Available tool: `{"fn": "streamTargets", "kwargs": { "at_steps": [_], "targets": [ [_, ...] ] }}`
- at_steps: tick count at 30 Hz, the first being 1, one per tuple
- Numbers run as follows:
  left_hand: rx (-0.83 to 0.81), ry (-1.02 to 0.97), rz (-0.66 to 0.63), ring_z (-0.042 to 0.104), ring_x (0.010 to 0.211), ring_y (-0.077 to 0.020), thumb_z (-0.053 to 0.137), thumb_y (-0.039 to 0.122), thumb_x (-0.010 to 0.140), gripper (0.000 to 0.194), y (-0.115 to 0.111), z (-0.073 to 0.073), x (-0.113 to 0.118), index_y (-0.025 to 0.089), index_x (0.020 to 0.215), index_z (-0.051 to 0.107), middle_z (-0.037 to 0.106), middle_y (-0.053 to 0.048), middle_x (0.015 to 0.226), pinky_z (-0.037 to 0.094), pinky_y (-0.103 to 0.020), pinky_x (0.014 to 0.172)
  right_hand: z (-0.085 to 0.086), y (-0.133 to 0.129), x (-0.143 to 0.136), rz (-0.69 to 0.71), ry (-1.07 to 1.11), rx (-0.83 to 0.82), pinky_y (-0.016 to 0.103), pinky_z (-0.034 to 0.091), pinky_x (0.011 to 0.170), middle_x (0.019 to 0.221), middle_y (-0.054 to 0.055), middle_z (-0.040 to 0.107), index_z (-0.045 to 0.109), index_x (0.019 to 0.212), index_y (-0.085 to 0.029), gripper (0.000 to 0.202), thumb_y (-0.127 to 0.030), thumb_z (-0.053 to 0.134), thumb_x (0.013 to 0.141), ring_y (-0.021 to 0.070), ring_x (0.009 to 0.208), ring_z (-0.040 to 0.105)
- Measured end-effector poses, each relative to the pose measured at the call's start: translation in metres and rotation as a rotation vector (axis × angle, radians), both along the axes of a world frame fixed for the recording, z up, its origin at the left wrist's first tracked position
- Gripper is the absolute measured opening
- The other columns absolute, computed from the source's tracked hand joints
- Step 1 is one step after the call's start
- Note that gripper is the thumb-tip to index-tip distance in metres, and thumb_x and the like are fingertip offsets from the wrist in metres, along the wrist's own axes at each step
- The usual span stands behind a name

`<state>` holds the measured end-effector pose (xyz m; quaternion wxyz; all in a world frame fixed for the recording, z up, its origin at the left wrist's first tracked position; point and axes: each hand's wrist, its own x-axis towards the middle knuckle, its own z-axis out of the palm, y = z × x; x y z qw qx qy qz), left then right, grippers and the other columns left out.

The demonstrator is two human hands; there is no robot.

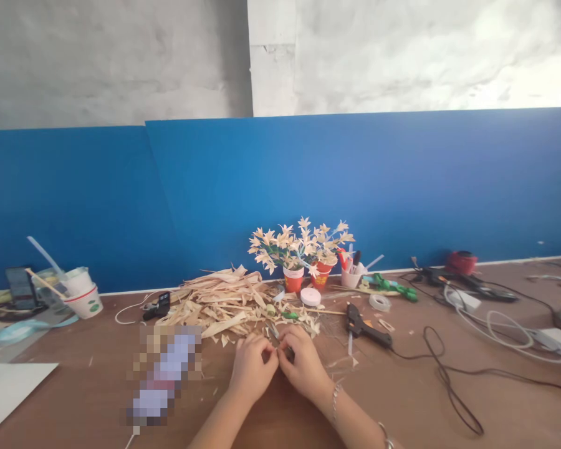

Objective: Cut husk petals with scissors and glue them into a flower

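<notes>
Head view | left hand (252, 369), right hand (305, 363) pinching narrowly, contents unclear | I'm judging dried husk strips (224, 295) light, brittle; best gripped mid-length

We face a blue partition (355, 168) behind our brown tabletop (411, 399), with a mottled grey wall (112, 56) above, brighter at right.

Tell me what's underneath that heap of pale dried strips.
The heap of pale dried strips lies on the brown table; anything else buried beneath it is covered and can't be seen.
</notes>
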<state>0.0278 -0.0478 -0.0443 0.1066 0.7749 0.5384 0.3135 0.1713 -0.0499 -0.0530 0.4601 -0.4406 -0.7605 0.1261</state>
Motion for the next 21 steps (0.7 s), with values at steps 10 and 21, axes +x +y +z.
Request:
{"fn": "streamTargets", "kwargs": {
  "at_steps": [10,21],
  "targets": [
    [0.094,0.15,0.197,0.056,0.078,-0.0214,0.049,0.015,0.074,0.018,-0.003,0.012,0.0,0.019,0.059,0.06,0.064,-0.002,0.067,0.032,-0.033,0.072,-0.007,0.004,-0.002,-0.209,-0.021,0.065,0.03,0.038,0.071,0.077,0.004,0.057,0.048,0.061,-0.019,0.015,-0.005,0.048,0.066,0.0188,0.078,0.051],
    [0.017,0.017,-0.012,0.055,0.082,-0.0222,0.047,0.019,0.079,0.016,-0.003,0.003,-0.001,0.021,0.07,0.06,0.064,-0.004,0.076,0.037,-0.033,0.072,-0.002,0.003,0.002,-0.059,0.006,-0.082,0.029,0.039,0.071,0.077,0.005,0.058,0.053,0.065,-0.019,0.011,-0.012,0.05,0.072,0.019,0.078,0.051]
  ]
}}
